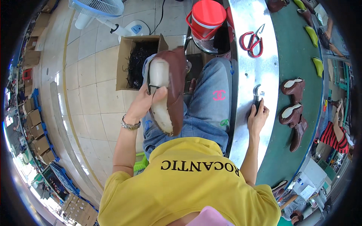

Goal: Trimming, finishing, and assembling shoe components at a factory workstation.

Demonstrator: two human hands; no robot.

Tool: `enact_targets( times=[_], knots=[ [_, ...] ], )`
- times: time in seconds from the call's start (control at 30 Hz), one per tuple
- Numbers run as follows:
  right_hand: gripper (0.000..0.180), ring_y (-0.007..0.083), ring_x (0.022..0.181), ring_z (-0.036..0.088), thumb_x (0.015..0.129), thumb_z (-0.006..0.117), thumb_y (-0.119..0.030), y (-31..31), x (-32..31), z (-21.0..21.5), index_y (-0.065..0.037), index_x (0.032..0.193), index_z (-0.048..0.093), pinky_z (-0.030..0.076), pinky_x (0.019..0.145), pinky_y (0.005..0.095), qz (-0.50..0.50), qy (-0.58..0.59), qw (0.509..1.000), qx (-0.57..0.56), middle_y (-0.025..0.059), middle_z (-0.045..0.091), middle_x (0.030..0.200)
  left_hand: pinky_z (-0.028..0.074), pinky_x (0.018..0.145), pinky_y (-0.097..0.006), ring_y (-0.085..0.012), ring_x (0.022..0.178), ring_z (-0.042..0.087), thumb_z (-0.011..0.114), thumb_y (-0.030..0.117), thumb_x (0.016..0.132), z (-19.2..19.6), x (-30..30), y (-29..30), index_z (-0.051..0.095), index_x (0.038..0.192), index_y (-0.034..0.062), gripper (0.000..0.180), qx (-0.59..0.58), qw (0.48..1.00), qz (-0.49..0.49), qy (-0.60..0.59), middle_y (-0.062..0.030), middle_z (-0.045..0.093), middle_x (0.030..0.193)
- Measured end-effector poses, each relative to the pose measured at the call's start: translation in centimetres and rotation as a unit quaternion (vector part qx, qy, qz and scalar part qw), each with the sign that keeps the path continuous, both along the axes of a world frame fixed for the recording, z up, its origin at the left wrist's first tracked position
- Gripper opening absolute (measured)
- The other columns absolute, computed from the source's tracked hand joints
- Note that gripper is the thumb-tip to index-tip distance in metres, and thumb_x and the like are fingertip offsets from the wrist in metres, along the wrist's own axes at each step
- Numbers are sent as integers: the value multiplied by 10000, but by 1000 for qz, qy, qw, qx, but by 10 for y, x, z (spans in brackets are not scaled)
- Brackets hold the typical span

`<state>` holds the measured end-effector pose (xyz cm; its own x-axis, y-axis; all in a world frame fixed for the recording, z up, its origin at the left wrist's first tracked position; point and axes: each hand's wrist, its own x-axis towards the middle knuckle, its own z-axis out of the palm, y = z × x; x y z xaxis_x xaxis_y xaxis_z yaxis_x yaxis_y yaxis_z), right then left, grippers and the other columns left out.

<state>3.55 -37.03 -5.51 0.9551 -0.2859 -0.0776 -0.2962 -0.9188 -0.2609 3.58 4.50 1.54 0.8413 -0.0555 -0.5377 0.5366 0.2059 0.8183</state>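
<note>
My left hand is closed round a brown leather shoe, held up above my lap with its pale underside turned to the left. The thumb lies across that underside, over a dark slit or strip at its middle. Over on the metal bench to my right, my right hand has its fingers closed on the dark handle of a small hand tool with a rounded metal head. Its exact kind is hard to make out. Farther up the same bench lies a pair of red-handled scissors, apart from both hands.
Beyond the bench a green conveyor belt carries brown shoe uppers and yellow-green shoe lasts. A cardboard box with black stringy scraps stands ahead on the left. Past it is a fan; a red bucket stands beside the bench.
</note>
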Motion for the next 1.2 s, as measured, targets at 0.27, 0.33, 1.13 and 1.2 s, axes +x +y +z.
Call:
enact_targets(
  times=[0.27, 0.33, 1.13, 1.2],
  knots=[
    [563, 147, 873, 584, 958, 570, -129, 61, 23, 76, -37, 1470, 355, 465, 819, 266, -102, 83, 845, 519, 80, 619, 994, 445, 941, -309, -167, 1096, 551, 719, 336, 866, 15, 43, -47, 399, 1402, -1, 709, 50, 994, -70, -74, -101, 580, 1224],
    [593, 158, 872, 575, 951, 549, -74, 86, 31, 99, -33, 1492, 309, 458, 826, 268, -63, 123, 803, 579, 88, 620, 993, 424, 973, -312, -175, 1140, 527, 709, 319, 875, 17, 48, -57, 387, 1406, -12, 704, 85, 988, -70, -107, -118, 566, 1249],
    [584, 238, 1123, 594, 1022, 460, -147, 189, 105, 157, -35, 1516, 169, 466, 975, 377, 10, 406, 630, 662, 154, 605, 1220, 338, 1076, -303, -179, 1303, 432, 554, 186, 960, -14, 84, -26, 358, 1471, 39, 567, -29, 996, -1, -86, -93, 464, 1427],
    [593, 230, 1091, 605, 1022, 457, -139, 185, 117, 158, -28, 1518, 151, 475, 963, 369, 31, 434, 645, 628, 148, 614, 1186, 359, 1056, -295, -181, 1243, 504, 509, 192, 987, -13, 87, -39, 434, 1434, 46, 477, 36, 994, 15, -98, -83, 528, 1381]
  ],
)
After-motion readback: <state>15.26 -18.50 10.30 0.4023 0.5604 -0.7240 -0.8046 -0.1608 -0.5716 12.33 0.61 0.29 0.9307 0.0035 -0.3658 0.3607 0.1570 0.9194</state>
